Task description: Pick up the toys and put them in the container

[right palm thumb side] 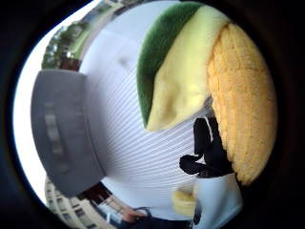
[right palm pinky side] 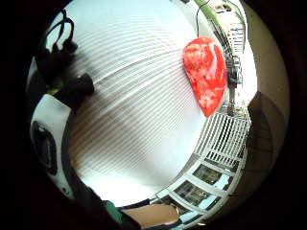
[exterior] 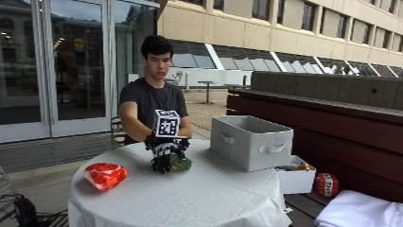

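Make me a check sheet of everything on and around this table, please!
Surface: round table under a white ribbed cloth.
Job's things: red toy lies near the table's edge, apart from the hand; corn toy, yellow with a green husk, sits under the hand; grey bin stands on the table, inside not visible.
Clutter: nothing seen on the table.
Grippers: right hand reaches down over the corn toy, fingers pointing down around it; a full grip cannot be confirmed.
Cables: nothing seen on the table.
Surroundings: white box and a red item on a bench beside the table; glass doors behind.
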{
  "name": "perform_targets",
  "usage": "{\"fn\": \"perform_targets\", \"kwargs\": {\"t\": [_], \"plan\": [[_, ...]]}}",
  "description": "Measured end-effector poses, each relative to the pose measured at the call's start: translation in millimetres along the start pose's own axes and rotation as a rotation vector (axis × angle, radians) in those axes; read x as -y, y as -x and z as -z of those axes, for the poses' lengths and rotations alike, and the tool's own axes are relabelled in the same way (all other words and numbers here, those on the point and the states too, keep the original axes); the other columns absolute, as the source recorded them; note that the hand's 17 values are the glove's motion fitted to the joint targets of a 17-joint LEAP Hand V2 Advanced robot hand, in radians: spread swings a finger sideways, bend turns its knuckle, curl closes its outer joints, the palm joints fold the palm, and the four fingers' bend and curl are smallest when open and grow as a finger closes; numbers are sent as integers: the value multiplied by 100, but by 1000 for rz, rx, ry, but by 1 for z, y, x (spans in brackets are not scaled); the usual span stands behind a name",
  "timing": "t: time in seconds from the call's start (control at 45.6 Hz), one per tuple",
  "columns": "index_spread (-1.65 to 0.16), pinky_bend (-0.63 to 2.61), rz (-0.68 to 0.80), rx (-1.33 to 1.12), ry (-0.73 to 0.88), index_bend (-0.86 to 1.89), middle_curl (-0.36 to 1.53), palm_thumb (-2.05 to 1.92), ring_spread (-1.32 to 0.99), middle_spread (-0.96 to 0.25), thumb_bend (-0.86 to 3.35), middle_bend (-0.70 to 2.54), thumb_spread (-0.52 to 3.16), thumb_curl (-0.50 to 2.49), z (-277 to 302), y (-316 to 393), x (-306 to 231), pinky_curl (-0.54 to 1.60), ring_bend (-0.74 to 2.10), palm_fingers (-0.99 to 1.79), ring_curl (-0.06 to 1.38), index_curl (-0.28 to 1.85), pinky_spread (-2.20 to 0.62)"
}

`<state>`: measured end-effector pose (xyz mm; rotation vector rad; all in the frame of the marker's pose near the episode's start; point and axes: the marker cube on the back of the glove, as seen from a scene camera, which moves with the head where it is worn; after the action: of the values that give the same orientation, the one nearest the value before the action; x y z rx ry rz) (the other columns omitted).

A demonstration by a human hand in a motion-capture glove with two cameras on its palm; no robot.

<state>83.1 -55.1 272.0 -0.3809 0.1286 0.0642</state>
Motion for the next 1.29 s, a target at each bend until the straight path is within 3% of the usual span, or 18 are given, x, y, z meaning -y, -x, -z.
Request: {"fn": "perform_targets", "kwargs": {"t": [0.022, 0.044, 0.11, 0.154, 0.263, 0.702, 1.294], "plan": [[-30, 116, 5, 0, -17, -5, 63, 53, -15, 0, 27, 86, 114, 41, 10, 2, -3, 32, 111, 44, 47, -2, -7], [-31, 118, 17, -2, -33, -10, 65, 70, -20, -4, 37, 103, 103, 48, 23, 2, -5, 29, 114, 78, 43, -5, -20], [-33, 114, 62, -3, -69, -7, 66, 91, -27, -11, 53, 117, 101, 56, 60, 3, -10, 27, 123, 95, 41, -4, -30], [-34, 121, 77, 12, -83, 0, 65, 78, -30, -15, 42, 98, 93, 55, 81, 7, -12, 33, 132, 75, 47, -1, -33], [-36, 128, 93, 28, -145, 6, 67, 76, -36, -22, 40, 95, 84, 60, 130, 17, -17, 37, 135, 68, 52, 0, -40], [-38, 133, 137, 68, -330, 4, 68, 68, -42, -38, 29, 90, 72, 72, 284, 81, -48, 38, 140, 64, 50, -2, -45], [-40, 123, 296, 24, -431, 7, 74, 74, -43, -45, 30, 87, 57, 91, 325, 272, -105, 37, 139, 75, 49, -1, -45]]}}
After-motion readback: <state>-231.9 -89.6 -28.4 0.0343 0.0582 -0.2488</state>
